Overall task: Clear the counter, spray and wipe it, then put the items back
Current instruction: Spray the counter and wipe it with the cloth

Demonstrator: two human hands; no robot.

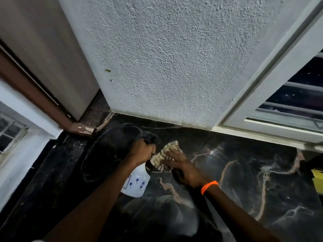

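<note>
The counter [244,180] is black marble with pale pink veins and looks wet and shiny. My left hand [142,151] grips the black trigger head of a white spray bottle [137,184] with blue marks, held above the counter near the back wall. Just to its right, my right hand [181,165], with an orange band on the wrist, presses flat on a beige ribbed cloth [164,154] lying on the counter. The cloth's far end sticks out beyond my fingers.
A rough white wall [166,67] rises directly behind the counter. A white window frame [262,105] with dark glass stands at the right. A brown ledge [52,109] runs at the left. A yellow object [317,179] shows at the right edge.
</note>
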